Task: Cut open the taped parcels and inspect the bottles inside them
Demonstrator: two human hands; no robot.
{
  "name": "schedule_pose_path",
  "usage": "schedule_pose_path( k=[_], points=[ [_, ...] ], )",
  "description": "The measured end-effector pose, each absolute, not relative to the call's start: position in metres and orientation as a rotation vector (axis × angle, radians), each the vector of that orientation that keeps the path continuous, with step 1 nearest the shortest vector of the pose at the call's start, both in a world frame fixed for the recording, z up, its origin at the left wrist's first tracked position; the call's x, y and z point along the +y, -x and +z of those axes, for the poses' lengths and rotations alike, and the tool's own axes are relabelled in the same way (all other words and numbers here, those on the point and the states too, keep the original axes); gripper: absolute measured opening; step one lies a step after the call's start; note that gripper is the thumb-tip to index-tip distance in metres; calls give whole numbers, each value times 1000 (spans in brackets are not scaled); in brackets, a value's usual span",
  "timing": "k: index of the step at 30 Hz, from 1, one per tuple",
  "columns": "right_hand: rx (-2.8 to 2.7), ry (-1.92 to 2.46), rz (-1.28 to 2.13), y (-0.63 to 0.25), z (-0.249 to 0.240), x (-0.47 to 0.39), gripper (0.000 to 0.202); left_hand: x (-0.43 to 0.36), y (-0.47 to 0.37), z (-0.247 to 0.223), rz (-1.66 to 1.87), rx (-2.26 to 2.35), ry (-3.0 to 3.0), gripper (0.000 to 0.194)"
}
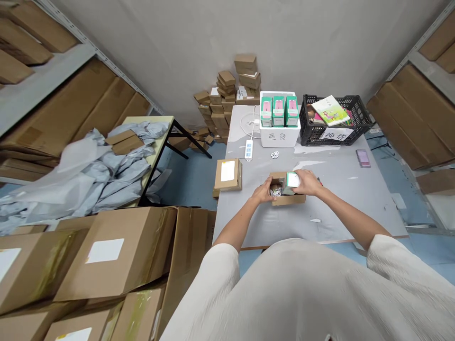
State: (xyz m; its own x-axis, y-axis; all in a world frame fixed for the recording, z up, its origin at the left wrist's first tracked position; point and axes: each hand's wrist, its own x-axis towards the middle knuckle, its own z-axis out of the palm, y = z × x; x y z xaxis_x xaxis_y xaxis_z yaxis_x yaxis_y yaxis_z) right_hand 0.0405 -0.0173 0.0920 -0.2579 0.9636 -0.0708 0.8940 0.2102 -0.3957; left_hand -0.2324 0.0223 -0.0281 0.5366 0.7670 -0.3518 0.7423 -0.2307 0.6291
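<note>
An open cardboard box stands on the grey-topped table in front of me, its top flaps spread. My left hand is closed around the box's left side. Between the fingers of my right hand is a small green and white product box, tilted, partly inside the cardboard box. Crumpled printed paper shows in the left part of the cardboard box. What lies under the product box is hidden.
A white bin holds green and pink boxes beside a black crate with books. A taped carton, power strip and phone lie on the table. Large cartons stack at left; plastic bags cover another table.
</note>
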Motion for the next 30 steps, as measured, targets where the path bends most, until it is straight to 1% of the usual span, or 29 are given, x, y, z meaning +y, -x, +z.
schedule_pose_path(
  k=[6, 10, 17, 25, 27, 30],
  points=[
    [-1840, 1845, 708, -63, 111, -9, 68, 21, 227, -23, -1, 1287, -1980, 139],
    [-1524, 1854, 756, -83, 111, -1, 68, 24, 219, -24, 0, 1339, -1972, 139],
    [-1160, 1782, 855, -113, 93, 1, 56, 51, 203, -26, 62, 1398, -1936, 135],
    [-887, 1734, 998, -125, 63, -7, 53, 90, 187, -28, 40, 1425, -1933, 136],
    [-831, 1715, 1047, -126, 59, -9, 53, 94, 184, -27, 22, 1449, -1934, 134],
    [-759, 1712, 1101, -126, 55, -12, 53, 93, 180, -26, 21, 1499, -1945, 124]
  ],
)
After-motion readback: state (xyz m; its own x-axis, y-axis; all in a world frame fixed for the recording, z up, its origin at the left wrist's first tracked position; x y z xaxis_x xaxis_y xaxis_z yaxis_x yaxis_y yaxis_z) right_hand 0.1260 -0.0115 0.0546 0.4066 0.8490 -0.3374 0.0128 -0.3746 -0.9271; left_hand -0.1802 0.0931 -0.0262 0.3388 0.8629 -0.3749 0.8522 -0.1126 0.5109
